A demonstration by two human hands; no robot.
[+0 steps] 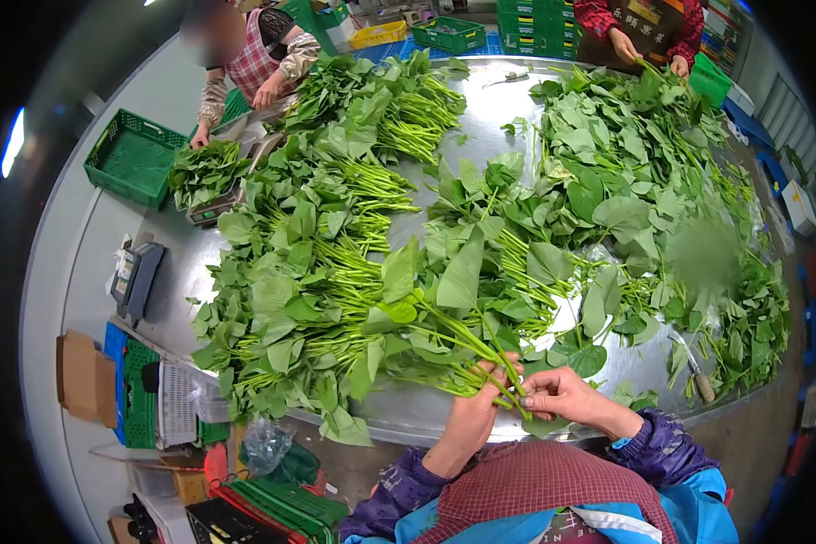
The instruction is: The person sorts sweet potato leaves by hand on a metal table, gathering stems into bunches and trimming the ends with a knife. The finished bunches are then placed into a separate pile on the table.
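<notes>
Near the front edge of the metal table, my left hand is wrapped round a small bunch of leafy green stems, whose leaves point up and to the left. Beside it, my right hand pinches at the lower stem ends, its fingers closed on them. Rows of bundled greens lie to the left with their stems pointing right. A loose heap of leafy greens covers the right side. A knife with a wooden handle lies at the right front.
Two people stand across the table; one handles greens on a scale, the other holds stems. A green crate and a dark device are at the left. Crates stand below the front left edge.
</notes>
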